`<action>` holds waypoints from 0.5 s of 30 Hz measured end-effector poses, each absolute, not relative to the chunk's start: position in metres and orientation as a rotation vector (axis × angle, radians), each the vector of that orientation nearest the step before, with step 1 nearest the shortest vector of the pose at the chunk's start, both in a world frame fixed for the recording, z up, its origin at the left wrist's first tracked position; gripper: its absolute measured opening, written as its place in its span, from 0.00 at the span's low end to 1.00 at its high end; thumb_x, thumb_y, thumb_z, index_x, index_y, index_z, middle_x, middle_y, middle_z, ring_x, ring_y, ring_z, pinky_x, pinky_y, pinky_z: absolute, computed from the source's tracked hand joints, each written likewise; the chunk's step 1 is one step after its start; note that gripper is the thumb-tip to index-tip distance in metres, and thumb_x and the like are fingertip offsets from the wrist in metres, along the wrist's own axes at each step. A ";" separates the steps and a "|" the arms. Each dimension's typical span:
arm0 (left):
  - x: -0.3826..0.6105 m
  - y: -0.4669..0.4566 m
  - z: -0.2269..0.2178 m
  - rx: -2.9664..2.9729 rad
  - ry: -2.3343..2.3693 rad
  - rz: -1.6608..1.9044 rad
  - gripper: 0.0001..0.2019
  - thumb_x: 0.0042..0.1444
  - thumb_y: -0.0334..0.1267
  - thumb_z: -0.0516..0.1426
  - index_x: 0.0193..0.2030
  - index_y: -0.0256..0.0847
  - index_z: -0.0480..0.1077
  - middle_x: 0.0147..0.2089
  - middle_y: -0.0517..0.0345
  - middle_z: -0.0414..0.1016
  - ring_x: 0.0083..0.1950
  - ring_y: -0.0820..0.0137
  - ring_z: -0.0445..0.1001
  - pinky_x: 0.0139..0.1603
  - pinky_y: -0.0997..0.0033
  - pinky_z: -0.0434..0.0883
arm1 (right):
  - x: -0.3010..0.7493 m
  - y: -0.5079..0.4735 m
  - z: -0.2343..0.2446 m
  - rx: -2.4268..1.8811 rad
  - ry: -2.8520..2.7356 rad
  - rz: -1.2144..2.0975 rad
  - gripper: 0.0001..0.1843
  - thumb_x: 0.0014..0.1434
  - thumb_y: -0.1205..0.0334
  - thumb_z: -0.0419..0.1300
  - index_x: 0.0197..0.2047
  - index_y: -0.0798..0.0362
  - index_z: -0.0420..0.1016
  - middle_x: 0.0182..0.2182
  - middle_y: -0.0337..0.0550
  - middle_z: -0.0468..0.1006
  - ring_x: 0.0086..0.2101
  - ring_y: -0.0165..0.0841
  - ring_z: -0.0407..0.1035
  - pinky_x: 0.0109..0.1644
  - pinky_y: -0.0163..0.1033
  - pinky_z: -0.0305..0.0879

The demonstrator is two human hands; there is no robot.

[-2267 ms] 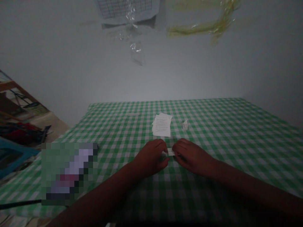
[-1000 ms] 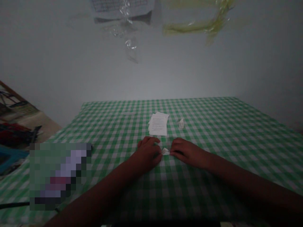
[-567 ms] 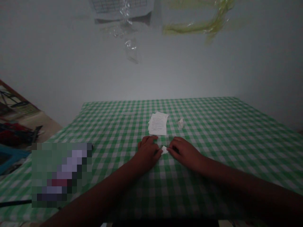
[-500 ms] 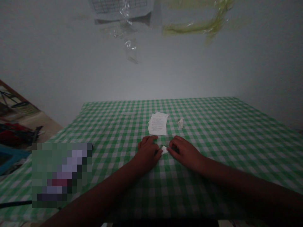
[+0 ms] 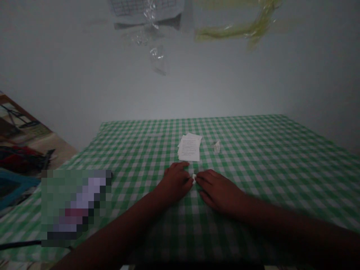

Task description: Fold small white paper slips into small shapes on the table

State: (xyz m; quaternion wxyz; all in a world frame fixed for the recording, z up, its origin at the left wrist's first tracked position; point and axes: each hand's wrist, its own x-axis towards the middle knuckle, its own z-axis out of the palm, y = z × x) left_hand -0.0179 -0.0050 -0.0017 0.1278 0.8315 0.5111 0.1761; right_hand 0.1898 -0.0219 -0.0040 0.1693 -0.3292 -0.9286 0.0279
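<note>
My left hand (image 5: 174, 182) and my right hand (image 5: 218, 190) rest on the green checked tablecloth (image 5: 267, 157), fingertips meeting. Between them lies a small folded white paper piece (image 5: 194, 177), mostly hidden; both hands press on it with curled fingers. Just beyond the hands lies a small stack of printed white paper slips (image 5: 189, 147). To the right of the stack stands a tiny folded white paper shape (image 5: 216, 146).
A blurred-out patch (image 5: 75, 204) covers something on the cloth at the left. The wall behind carries a taped grid sheet (image 5: 146, 7) and yellow-green tape (image 5: 236, 30). Beyond the table's left edge are a blue object (image 5: 14, 185) and red clutter (image 5: 19, 157).
My hands have closed in on the small paper, the right hand sliding left over it, so less of it shows now. The stack and the tiny folded shape have not moved.
</note>
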 end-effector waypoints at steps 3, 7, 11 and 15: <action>-0.022 -0.002 -0.004 2.430 1.417 0.629 0.06 0.57 0.33 0.58 0.40 0.41 0.76 0.57 0.50 0.72 0.60 0.60 0.67 0.62 0.53 0.64 | 0.190 -0.022 -0.002 -0.935 -2.666 0.055 0.22 0.63 0.62 0.56 0.58 0.64 0.70 0.53 0.59 0.73 0.52 0.46 0.66 0.59 0.53 0.65; -0.022 -0.001 -0.009 2.453 1.391 0.687 0.13 0.53 0.30 0.60 0.47 0.42 0.75 0.58 0.52 0.72 0.61 0.58 0.65 0.63 0.51 0.63 | 0.191 -0.022 -0.003 -0.939 -2.688 0.049 0.24 0.62 0.60 0.57 0.59 0.64 0.69 0.54 0.58 0.72 0.53 0.47 0.65 0.60 0.53 0.64; -0.023 0.001 -0.011 2.431 1.413 0.710 0.12 0.53 0.30 0.60 0.44 0.43 0.76 0.57 0.52 0.72 0.59 0.58 0.66 0.62 0.52 0.64 | 0.192 -0.023 -0.003 -0.931 -2.703 0.055 0.25 0.63 0.60 0.56 0.60 0.64 0.68 0.56 0.58 0.72 0.54 0.47 0.64 0.61 0.53 0.63; -0.025 0.002 -0.013 2.409 1.399 0.742 0.13 0.51 0.31 0.62 0.44 0.43 0.76 0.58 0.52 0.72 0.60 0.57 0.66 0.62 0.51 0.64 | 0.193 -0.023 -0.003 -0.922 -2.699 0.089 0.25 0.63 0.59 0.57 0.60 0.64 0.68 0.56 0.58 0.72 0.55 0.47 0.64 0.62 0.53 0.62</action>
